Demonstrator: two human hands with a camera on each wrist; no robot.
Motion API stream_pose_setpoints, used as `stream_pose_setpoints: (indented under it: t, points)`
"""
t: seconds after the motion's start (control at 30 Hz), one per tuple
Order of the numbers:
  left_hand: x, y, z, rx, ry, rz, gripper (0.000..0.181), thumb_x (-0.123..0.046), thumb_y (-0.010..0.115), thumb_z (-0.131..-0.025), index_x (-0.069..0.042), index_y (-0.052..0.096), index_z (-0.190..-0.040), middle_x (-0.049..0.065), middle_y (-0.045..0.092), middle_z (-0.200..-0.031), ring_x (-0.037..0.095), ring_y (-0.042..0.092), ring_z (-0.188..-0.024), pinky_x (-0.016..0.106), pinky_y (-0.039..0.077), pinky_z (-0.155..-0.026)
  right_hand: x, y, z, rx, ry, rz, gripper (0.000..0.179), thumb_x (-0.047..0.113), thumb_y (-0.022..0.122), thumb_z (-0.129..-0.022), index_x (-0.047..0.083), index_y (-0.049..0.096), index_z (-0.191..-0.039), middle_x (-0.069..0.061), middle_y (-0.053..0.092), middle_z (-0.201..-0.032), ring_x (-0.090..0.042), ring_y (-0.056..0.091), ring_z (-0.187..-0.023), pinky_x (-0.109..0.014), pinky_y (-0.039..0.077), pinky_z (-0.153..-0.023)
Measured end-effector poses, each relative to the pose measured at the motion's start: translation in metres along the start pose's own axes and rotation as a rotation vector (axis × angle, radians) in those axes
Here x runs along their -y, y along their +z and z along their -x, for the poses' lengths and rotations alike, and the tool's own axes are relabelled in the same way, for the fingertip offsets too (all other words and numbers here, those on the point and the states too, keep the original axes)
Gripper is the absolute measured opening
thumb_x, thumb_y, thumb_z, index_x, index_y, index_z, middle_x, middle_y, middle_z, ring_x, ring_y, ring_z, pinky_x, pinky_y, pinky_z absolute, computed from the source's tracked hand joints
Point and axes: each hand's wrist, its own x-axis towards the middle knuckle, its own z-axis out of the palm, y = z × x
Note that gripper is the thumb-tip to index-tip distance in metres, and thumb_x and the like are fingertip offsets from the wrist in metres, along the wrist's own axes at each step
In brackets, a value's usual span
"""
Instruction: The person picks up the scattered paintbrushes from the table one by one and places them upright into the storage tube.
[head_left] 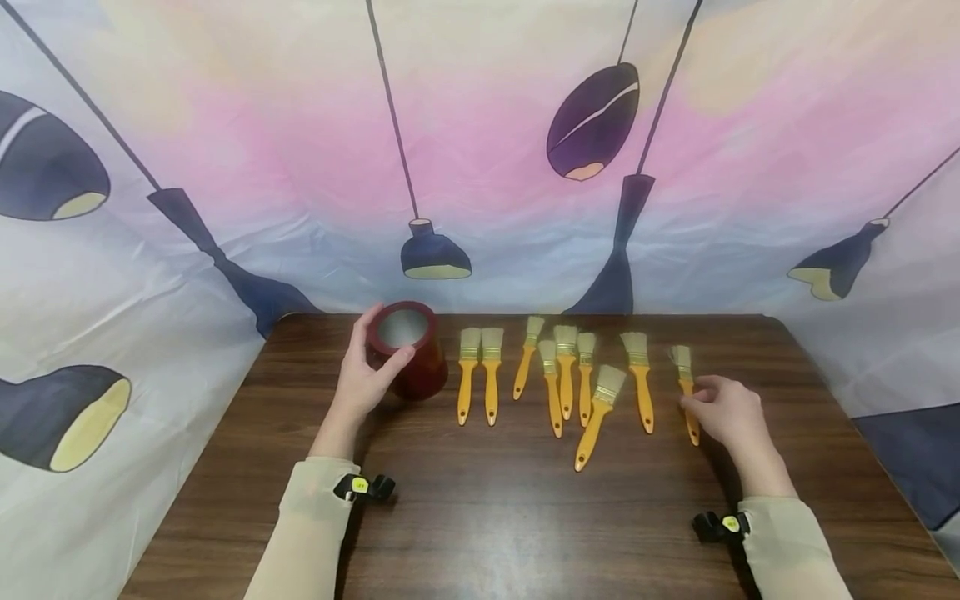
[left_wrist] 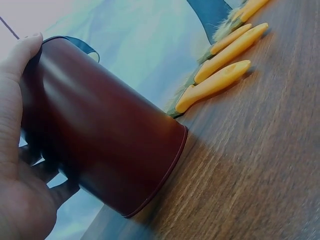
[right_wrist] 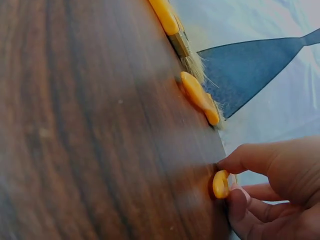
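Observation:
A dark red round container [head_left: 422,367], with an open top and a grey inside, stands on the table at the back left. My left hand [head_left: 363,385] grips it by its left side, thumb near the front rim; in the left wrist view the container's base [left_wrist: 155,195] meets the wood. At the right end of the brushes, my right hand [head_left: 731,410] pinches the yellow handle of a narrow paintbrush [head_left: 685,375] between thumb and fingers. That brush lies with its pale bristles toward the back; the right wrist view shows its handle end [right_wrist: 220,185] at the fingertips.
Several yellow-handled paintbrushes lie between the hands, including a pair [head_left: 491,379] beside the container, a close cluster [head_left: 566,375], a wide one [head_left: 594,425] nearer the front and another [head_left: 641,387] to its right. A printed cloth [head_left: 495,183] hangs behind the brown wooden table [head_left: 480,517].

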Motion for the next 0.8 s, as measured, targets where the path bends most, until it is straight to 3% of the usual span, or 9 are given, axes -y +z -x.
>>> stream_pose_setpoints:
  t: [0.2,0.4,0.67,0.8]
  points:
    - [0.001,0.001,0.001,-0.006,0.008,0.003,0.083,-0.019,0.079,-0.098,-0.020,0.036,-0.169,0.004,0.046,-0.165,0.023,0.050,-0.143,0.036,0.043,-0.114,-0.002,0.002,-0.001,-0.004,-0.014,-0.032,0.055,0.024,0.071,-0.105,-0.015,0.057,-0.142,-0.031,0.072,-0.115,-0.046,0.068,-0.100,-0.060,0.057,-0.082]
    - [0.003,0.001,0.001,-0.006,0.008,0.007,0.083,-0.019,0.079,-0.098,-0.023,0.036,-0.169,0.004,0.047,-0.165,0.024,0.051,-0.141,0.027,0.045,-0.109,0.001,0.005,-0.003,-0.049,-0.050,-0.106,0.052,0.023,0.071,-0.105,-0.009,0.056,-0.144,-0.032,0.070,-0.125,-0.048,0.068,-0.110,-0.059,0.058,-0.086]
    - [0.003,0.002,-0.001,-0.003,0.018,0.026,0.084,-0.018,0.080,-0.098,-0.024,0.036,-0.169,0.006,0.048,-0.164,0.025,0.052,-0.140,0.020,0.045,-0.107,0.019,0.001,-0.002,-0.143,-0.136,-0.205,0.047,0.024,0.070,-0.107,-0.003,0.061,-0.144,-0.027,0.073,-0.123,-0.043,0.071,-0.108,-0.030,0.056,-0.074]
    - [0.003,0.005,0.000,0.003,0.020,0.023,0.085,-0.018,0.081,-0.097,-0.021,0.036,-0.169,0.006,0.048,-0.164,0.026,0.052,-0.141,0.029,0.047,-0.112,0.035,0.000,-0.001,-0.159,-0.172,-0.282,0.047,0.025,0.069,-0.108,-0.003,0.061,-0.145,-0.028,0.073,-0.127,-0.044,0.071,-0.112,-0.018,0.053,-0.074]
